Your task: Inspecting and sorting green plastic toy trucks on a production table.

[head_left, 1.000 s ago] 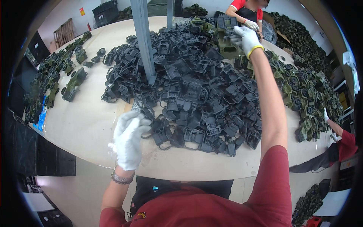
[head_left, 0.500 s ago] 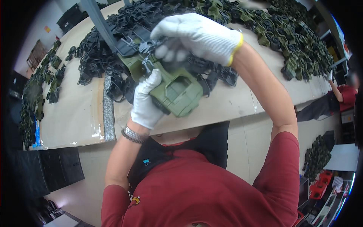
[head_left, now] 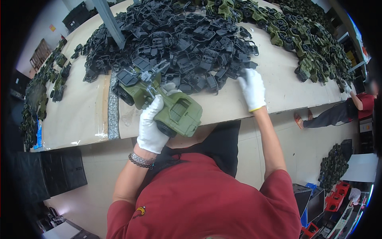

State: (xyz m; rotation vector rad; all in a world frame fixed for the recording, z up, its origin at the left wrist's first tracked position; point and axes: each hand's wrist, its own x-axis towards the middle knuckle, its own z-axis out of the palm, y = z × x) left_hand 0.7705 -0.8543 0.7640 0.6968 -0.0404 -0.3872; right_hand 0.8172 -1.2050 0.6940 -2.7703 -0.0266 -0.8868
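My left hand (head_left: pixel 153 125) wears a white glove and is closed round the middle of an olive-green toy quad bike (head_left: pixel 184 115). The toy has black wheels, grey handlebars and black racks at its front end. I hold it tilted above the near edge of the table. My right hand (head_left: pixel 253 89), gloved in white with a yellow cuff, is at the right edge of a pile of black plastic parts (head_left: pixel 191 47). Its fingertips are closed on a black plastic part (head_left: pixel 242 73), which is blurred and mostly hidden.
Many green toy vehicles (head_left: pixel 306 47) lie along the right of the table, and more (head_left: pixel 59 85) on the left. A grey metal post (head_left: pixel 107 22) rises by the pile. Another person (head_left: pixel 362 104) works at the far right. Black crates (head_left: pixel 61 171) stand below the table.
My right hand has left the toy's handlebars and moved right and down to the pile's edge. My left hand has brought the toy slightly lower and to the left.
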